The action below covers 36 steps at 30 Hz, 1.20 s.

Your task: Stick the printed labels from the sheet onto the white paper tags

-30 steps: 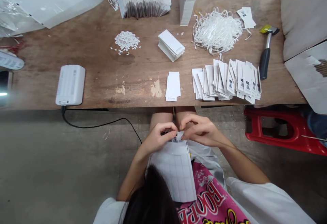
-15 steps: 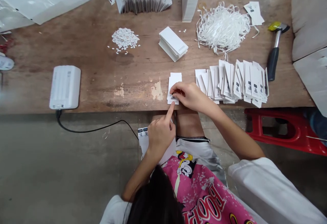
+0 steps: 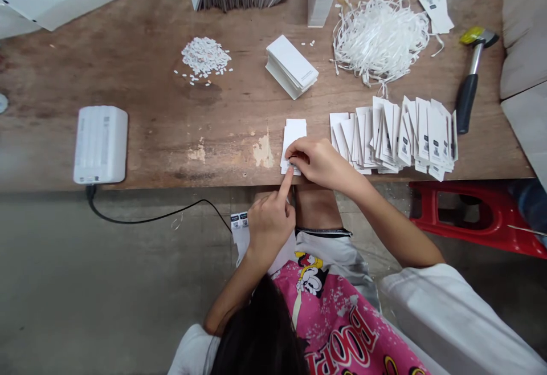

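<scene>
Okay, so your right hand (image 3: pixel 320 161) is over the little cards (image 3: pixel 294 131) at the near edge of the table (image 3: pixel 213 130), with the thumb and index tips close together. Looks like they're pinching a small dark label (image 3: pixel 292 159) right at the card face, though it's tiny and mostly covered, so can't swear how much is touching.

Your left hand (image 3: pixel 271 221) has its index stuck out, tip right by the label at the card's near end, other fingers curled. Can't tell if those curled ones also grip the printed sheet (image 3: pixel 241 238) underneath.

My two cents: let that left index steady things, since the cards overlap loosely and I'd expect the top one to skate if you push sideways. Line the label up with the card's side edges first, commit one end, then smooth toward the other so it doesn't trap a bubble. Keep the right pinch light; squeeze hard and I reckon it'll curl or cling to your thumb. Also, mind your right forearm near the row of cards (image 3: pixel 391 135), one careless swing could scatter it.
</scene>
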Each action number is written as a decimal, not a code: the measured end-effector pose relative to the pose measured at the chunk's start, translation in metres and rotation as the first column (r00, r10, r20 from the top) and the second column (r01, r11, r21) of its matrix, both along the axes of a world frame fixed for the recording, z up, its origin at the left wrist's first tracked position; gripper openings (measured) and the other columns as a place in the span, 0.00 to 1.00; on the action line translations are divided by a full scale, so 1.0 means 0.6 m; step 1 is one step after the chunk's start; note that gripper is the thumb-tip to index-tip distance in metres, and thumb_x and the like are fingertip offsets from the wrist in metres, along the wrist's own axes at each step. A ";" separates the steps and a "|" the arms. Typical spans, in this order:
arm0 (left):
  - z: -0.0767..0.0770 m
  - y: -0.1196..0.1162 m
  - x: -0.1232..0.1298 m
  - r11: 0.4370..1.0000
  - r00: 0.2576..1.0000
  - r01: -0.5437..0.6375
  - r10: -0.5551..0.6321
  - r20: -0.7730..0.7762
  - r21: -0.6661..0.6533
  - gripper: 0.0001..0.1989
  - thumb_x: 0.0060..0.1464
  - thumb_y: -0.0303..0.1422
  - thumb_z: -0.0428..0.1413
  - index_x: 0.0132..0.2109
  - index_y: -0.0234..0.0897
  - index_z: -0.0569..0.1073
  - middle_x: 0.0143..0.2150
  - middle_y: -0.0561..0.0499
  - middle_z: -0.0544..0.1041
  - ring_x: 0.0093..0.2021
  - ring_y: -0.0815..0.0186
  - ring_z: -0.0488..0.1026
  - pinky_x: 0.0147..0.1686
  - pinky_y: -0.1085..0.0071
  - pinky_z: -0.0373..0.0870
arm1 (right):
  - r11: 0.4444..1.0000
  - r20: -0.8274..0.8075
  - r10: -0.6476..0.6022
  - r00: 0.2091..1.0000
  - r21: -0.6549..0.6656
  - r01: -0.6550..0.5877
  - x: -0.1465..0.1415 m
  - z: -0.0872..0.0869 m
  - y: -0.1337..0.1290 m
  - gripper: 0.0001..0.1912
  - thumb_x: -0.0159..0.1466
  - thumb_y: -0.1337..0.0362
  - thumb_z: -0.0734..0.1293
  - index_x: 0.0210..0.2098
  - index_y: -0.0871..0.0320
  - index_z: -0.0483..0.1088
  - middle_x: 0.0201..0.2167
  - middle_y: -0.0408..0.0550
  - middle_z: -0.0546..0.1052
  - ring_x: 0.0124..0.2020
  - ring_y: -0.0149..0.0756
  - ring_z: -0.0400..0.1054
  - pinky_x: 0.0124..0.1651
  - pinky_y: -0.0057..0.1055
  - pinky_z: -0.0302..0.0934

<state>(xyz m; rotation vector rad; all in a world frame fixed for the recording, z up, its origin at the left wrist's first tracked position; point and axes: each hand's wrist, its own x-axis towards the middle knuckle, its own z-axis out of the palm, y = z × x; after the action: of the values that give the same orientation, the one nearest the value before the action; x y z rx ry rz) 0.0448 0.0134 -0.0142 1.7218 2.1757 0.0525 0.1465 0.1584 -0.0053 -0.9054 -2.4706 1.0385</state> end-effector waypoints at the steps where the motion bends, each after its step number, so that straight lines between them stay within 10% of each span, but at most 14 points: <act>1: 0.001 0.001 0.000 1.000 1.000 -0.002 0.002 -0.001 -0.006 0.37 0.54 0.27 0.50 0.69 0.47 0.49 0.31 0.52 0.78 0.32 0.62 0.75 0.34 0.70 0.67 | 1.000 0.005 0.004 1.000 0.007 -0.004 0.000 -0.001 0.000 0.09 0.59 0.77 0.62 0.33 0.63 0.73 0.33 0.49 0.77 0.33 0.33 0.69 0.38 0.28 0.60; 12: 0.009 0.006 0.005 0.998 0.999 -0.037 0.036 -0.022 -0.041 0.39 0.53 0.26 0.50 0.69 0.50 0.49 0.32 0.51 0.79 0.31 0.60 0.75 0.31 0.68 0.67 | 0.882 0.142 -0.089 0.986 0.471 0.011 0.021 -0.002 -0.022 0.20 0.67 0.73 0.55 0.57 0.65 0.63 0.57 0.63 0.67 0.54 0.49 0.64 0.51 0.44 0.63; 20: 0.010 0.003 0.002 0.999 0.999 -0.054 0.054 -0.004 -0.002 0.37 0.54 0.26 0.49 0.69 0.48 0.49 0.33 0.51 0.79 0.30 0.61 0.75 0.29 0.70 0.65 | 0.860 0.148 0.020 0.989 0.502 -0.093 0.042 -0.041 -0.062 0.18 0.68 0.66 0.60 0.55 0.66 0.67 0.57 0.59 0.71 0.58 0.52 0.61 0.54 0.49 0.60; 27: 0.025 -0.026 -0.001 0.974 0.970 -0.222 0.216 0.112 0.041 0.38 0.55 0.28 0.50 0.70 0.43 0.46 0.28 0.56 0.78 0.26 0.65 0.73 0.28 0.71 0.64 | 0.820 0.153 0.031 0.988 0.561 -0.112 0.042 -0.017 -0.054 0.14 0.69 0.67 0.59 0.50 0.63 0.71 0.53 0.56 0.75 0.54 0.48 0.66 0.53 0.48 0.60; 36: 0.029 -0.036 0.010 0.971 0.963 -0.227 0.212 0.167 0.076 0.39 0.53 0.26 0.50 0.70 0.41 0.46 0.28 0.57 0.77 0.24 0.66 0.72 0.26 0.72 0.62 | 0.763 -0.207 -0.104 0.973 0.610 0.212 0.097 0.025 -0.043 0.15 0.68 0.72 0.59 0.52 0.63 0.71 0.50 0.59 0.77 0.50 0.41 0.72 0.50 0.38 0.70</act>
<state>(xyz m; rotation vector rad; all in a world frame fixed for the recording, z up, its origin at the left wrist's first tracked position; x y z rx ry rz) 0.0507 -0.0085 0.0034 1.4606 2.2667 0.3429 0.2048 0.1327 0.0094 -0.7435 -2.3007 0.1654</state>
